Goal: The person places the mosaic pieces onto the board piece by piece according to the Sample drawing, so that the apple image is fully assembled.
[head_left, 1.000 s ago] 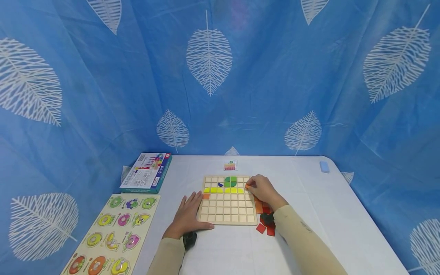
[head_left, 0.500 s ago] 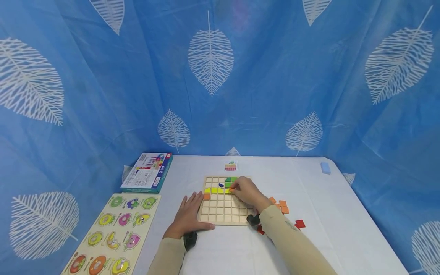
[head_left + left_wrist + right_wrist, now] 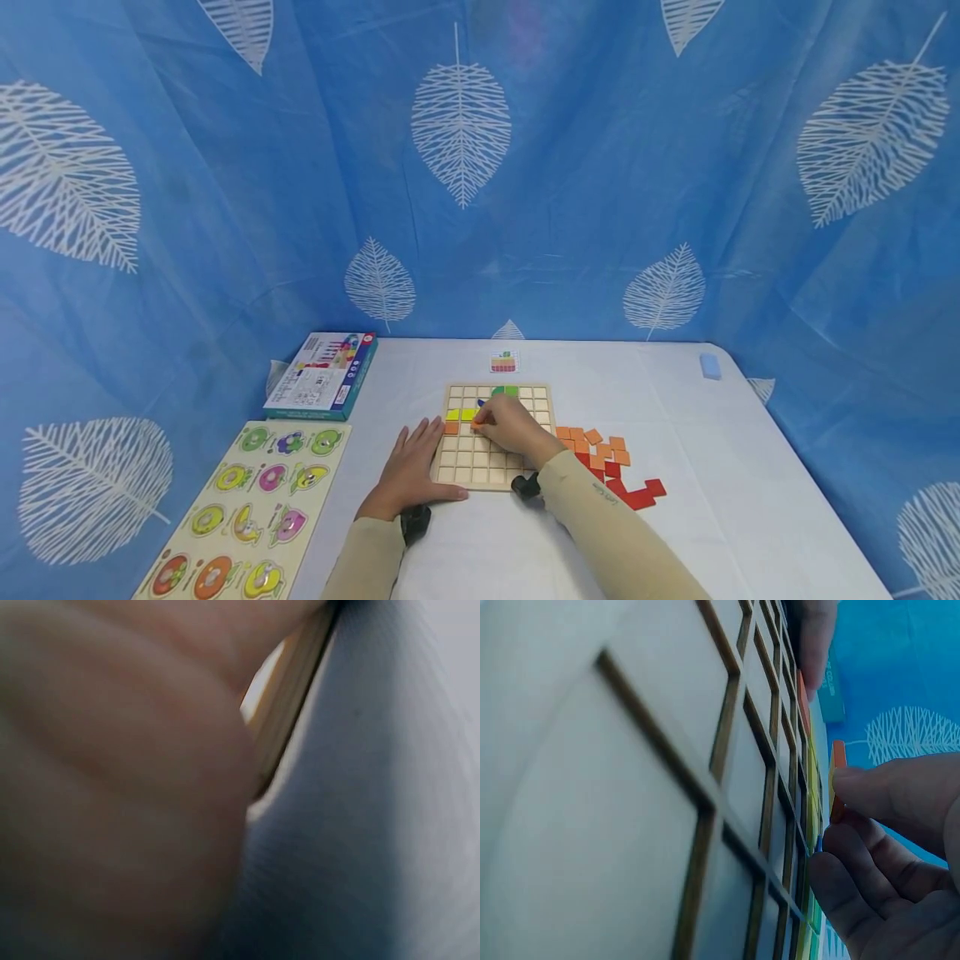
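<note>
A wooden grid board (image 3: 465,459) lies in the middle of the table. Along its left edge rests my left hand (image 3: 408,473), fingers extended and thumb along the front corner; the left wrist view shows mostly blurred skin. My right hand (image 3: 513,427) is over the board, pinching an orange square tile (image 3: 838,780) between thumb and finger. Yellow pieces (image 3: 460,414) fill part of one row, with one orange tile (image 3: 451,428) below at the left end. Green pieces (image 3: 511,391) sit near the far edge. A small dark-blue piece (image 3: 481,402) is partly hidden by my right hand.
Loose orange tiles (image 3: 601,451) and red tiles (image 3: 638,499) lie right of the board. A picture card (image 3: 505,362) is behind it. At left are a box (image 3: 318,375) and a fruit puzzle board (image 3: 247,500). A light-blue block (image 3: 709,366) sits at the far right.
My right hand has moved left across the board with the orange tile, from its right edge to near the left-side orange tile. The left hand stays in place.
</note>
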The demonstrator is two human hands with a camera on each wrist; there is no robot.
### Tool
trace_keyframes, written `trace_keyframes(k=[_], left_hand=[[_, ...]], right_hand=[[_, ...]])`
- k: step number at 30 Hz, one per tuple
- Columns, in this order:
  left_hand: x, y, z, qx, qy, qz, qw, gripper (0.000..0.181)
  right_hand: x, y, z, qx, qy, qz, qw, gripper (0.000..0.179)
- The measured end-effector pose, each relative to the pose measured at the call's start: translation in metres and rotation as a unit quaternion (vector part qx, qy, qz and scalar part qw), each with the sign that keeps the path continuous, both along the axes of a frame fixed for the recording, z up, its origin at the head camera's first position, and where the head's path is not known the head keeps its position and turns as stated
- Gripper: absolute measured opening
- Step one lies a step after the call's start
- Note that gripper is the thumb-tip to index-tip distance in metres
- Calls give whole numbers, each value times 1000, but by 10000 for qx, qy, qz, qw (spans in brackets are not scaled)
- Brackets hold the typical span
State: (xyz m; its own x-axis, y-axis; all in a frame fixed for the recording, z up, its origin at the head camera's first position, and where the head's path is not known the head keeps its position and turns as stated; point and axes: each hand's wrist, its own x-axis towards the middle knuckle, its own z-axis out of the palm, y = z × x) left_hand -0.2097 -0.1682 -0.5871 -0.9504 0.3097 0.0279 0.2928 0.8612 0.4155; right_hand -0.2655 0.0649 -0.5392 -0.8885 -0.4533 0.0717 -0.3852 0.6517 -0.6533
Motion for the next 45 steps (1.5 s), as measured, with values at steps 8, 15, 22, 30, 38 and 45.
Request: trace_keyframes(k=[8,15,22,30,38,45], left_hand=[[1,0,3,-11,99,-49,9999,138],[0,0,2,-11,74,-77,9999,139],[-1,1,-1,-37,74,-1,10000,140],[0,1,-1,-39,64,-30,10000,139],[0,1,-1,-23,100,-75,9999,139],[0,1,0,-1,4,-36,10000,138]], right_hand=[[-2,-13,-3,184,169,141,9996,5],[-1,-20,-4,231,193,134,9995,8],[-1,-22,-8,198,268,-48,9994,9],[0,-23,-12,31,245,-183,9995,12],[3,-14,-10,-226,168,-188,9994,9],[3,17,-2,-414,89,-386,9984,15]])
